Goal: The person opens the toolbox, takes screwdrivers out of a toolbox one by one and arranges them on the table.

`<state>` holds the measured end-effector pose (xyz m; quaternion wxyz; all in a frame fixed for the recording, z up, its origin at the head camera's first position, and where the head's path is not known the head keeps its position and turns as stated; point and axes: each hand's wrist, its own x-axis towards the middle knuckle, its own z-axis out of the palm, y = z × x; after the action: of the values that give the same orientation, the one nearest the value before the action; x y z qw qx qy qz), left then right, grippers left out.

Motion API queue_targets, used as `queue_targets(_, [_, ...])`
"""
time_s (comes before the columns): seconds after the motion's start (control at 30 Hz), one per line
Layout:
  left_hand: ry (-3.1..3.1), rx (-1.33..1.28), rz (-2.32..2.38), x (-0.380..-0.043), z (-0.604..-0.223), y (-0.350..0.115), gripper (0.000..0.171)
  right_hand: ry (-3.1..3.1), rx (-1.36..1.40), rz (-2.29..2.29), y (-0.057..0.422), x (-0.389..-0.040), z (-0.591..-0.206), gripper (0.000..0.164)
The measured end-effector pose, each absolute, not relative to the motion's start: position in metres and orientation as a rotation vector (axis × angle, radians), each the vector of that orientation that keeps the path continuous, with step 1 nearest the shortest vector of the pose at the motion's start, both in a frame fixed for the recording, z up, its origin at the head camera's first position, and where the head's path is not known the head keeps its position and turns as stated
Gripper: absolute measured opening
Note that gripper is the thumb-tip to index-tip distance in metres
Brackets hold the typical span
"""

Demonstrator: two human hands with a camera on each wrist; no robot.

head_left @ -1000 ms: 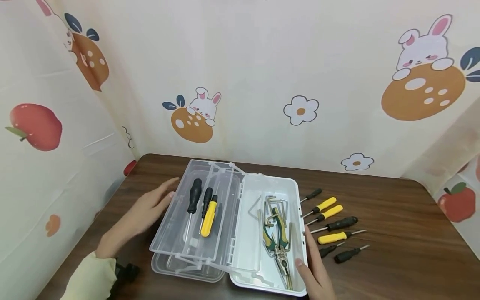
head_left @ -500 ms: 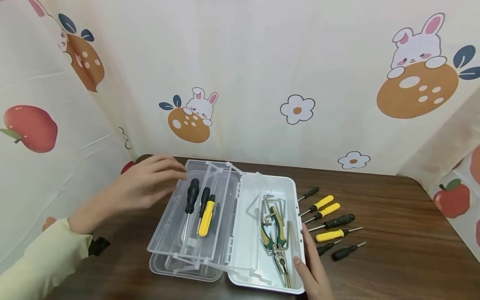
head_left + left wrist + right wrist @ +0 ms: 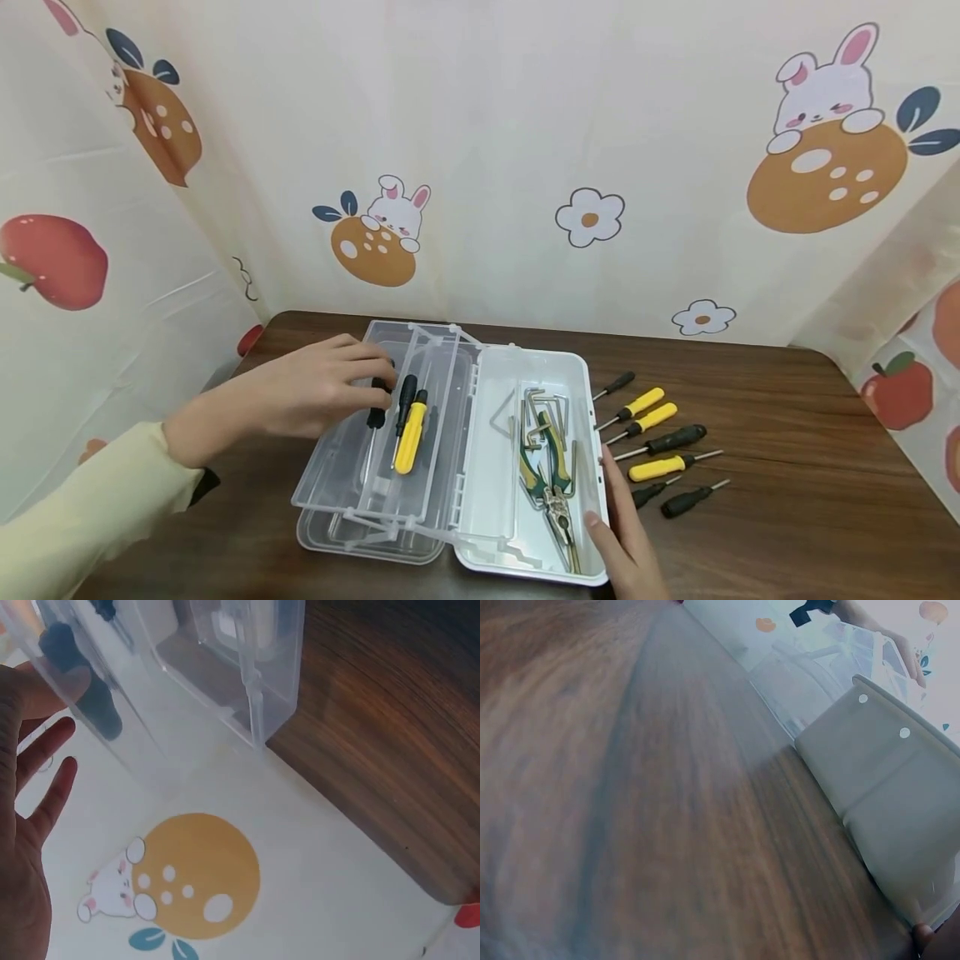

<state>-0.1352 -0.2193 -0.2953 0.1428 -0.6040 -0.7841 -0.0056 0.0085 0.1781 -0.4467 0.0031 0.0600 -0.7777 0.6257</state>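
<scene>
In the head view, my left hand [image 3: 315,387] reaches over the raised clear tray [image 3: 326,487], its finger and thumb pinching the handle of a black screwdriver [image 3: 377,417] there. The left wrist view shows the thumb against that dark handle [image 3: 101,709], partly blurred by clear plastic. Beside it in the tray lie a smaller black screwdriver [image 3: 406,393] and a yellow-handled screwdriver [image 3: 409,440]. My right hand [image 3: 628,533] grips the right wall of the white toolbox [image 3: 487,483], thumb inside. Green-and-yellow pliers [image 3: 558,504] and several hex keys [image 3: 574,475] lie in this toolbox.
Several black and yellow screwdrivers [image 3: 660,468] lie on the brown table [image 3: 810,492] right of the toolbox. The clear lid [image 3: 375,542] is folded open to the left, below the tray. Printed curtains [image 3: 495,167] stand behind and beside the table.
My left hand has risen from the tray's left side, moved right over it, and come down onto the large black screwdriver. My right hand stays on the toolbox wall.
</scene>
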Motion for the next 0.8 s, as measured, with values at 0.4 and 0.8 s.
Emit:
queue_targets(0.4, [-2.269, -1.819, 0.082, -0.1339, -0.2950, -0.2158, 0.042, -2.440, 0.197, 1.963, 0.1777, 0.0079, -0.4463, 0.074])
queue_targets(0.8, [-2.147, -1.785, 0.207, -0.1307, -0.2869, -0.2202, 0.046, -2.426, 0.210, 1.960, 0.1772, 0.0082, -0.4457, 0.073])
